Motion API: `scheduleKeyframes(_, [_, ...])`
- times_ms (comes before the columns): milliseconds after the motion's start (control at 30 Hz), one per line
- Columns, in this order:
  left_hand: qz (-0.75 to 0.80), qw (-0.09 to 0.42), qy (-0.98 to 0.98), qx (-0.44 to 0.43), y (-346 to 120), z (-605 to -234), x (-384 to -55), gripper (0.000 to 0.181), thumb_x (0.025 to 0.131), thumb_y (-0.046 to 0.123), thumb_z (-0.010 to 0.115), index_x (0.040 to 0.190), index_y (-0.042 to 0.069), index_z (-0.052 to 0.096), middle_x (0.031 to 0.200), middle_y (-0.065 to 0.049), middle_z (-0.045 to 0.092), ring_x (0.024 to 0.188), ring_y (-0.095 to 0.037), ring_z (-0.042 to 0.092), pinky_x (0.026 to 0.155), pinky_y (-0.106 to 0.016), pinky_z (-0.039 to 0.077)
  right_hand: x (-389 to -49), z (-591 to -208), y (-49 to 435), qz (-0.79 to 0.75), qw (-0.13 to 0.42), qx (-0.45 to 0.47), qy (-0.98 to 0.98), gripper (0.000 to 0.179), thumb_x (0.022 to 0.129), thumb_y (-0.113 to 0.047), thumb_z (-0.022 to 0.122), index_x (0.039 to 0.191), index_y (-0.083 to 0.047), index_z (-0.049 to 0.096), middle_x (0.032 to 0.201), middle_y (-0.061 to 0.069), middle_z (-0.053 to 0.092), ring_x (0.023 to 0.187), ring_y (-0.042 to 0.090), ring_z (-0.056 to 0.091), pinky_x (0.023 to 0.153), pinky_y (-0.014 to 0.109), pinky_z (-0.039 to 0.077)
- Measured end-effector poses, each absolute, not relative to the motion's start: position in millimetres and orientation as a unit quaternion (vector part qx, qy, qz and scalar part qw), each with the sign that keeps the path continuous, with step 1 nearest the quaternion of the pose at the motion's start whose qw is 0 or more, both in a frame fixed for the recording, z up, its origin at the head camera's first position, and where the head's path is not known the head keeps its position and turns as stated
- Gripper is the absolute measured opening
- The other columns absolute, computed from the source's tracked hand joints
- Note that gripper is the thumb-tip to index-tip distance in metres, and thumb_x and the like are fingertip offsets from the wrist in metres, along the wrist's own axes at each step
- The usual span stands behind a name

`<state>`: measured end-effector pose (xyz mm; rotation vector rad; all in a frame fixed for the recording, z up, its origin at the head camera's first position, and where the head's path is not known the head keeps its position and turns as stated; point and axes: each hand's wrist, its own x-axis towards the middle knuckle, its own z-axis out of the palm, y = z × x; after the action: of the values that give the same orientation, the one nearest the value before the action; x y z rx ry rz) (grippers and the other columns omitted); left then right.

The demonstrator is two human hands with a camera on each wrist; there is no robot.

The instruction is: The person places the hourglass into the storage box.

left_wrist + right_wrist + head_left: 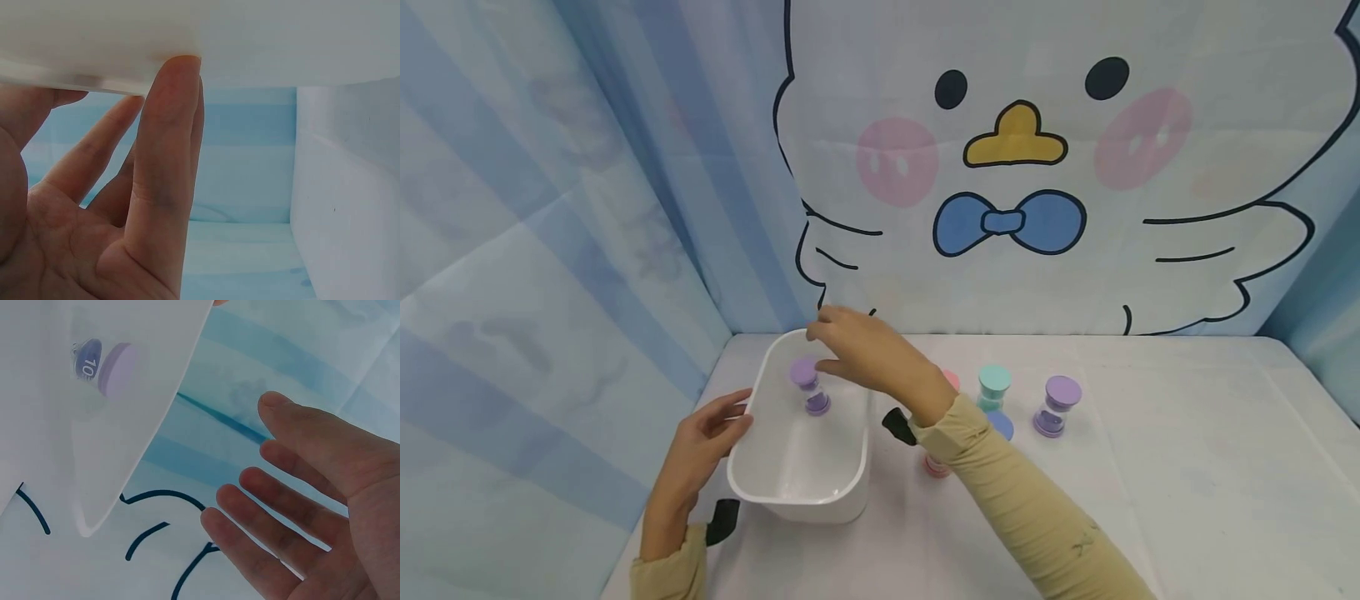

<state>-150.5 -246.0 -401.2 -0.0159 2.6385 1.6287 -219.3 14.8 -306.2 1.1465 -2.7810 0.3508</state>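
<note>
A white plastic bin [805, 492] stands at the left of the table. Inside it is a purple sand timer [810, 386], leaning toward the far wall; the right wrist view shows its purple cap and a "10" mark [89, 367]. Against the bin's left outer wall, the fingertips of my left hand [703, 442] rest with the fingers nearly straight. My right hand [872, 350] hovers over the bin's far right rim, holding nothing. In the right wrist view its fingers [250, 540] are loosely extended and apart from the thumb.
Right of the bin, a second purple sand timer [1057, 406] stands upright on the white table [1210, 467]. A teal sand timer [994, 383], a blue cap [1001, 424] and a pink-red sand timer [936, 467] are partly behind my right arm. A printed curtain [737, 167] borders the back.
</note>
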Motion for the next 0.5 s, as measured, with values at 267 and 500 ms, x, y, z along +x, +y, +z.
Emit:
scheduleKeyframes(267, [0.532, 0.019, 0.846, -0.004, -245.4, -401.3, -151.1, 0.052, 0.097, 0.030, 0.065, 0.143, 0.010, 0.053, 0.134, -0.020, 0.059, 0.097, -0.001, 0.065, 0.077, -0.023, 0.055, -213.0, -307.4, 29.7, 0.119, 0.072, 0.376, -0.916, 0.036, 0.091, -0.025, 0.074, 0.122, -0.009, 0.067, 0.119, 0.006, 0.062, 0.108, 0.019, 0.061, 0.091, 0.030, 0.053])
scheduleKeyframes(500, [0.532, 0.019, 0.846, -0.005, -245.5, -401.5, -150.5, 0.052, 0.097, 0.031, 0.065, 0.143, 0.010, 0.053, 0.134, -0.020, 0.059, 0.094, 0.004, 0.063, 0.077, -0.022, 0.055, -208.8, -312.1, 40.3, 0.125, 0.079, 0.371, -0.917, 0.035, 0.090, -0.023, 0.075, 0.121, -0.009, 0.068, 0.117, 0.006, 0.063, 0.107, 0.018, 0.061, 0.092, 0.029, 0.053])
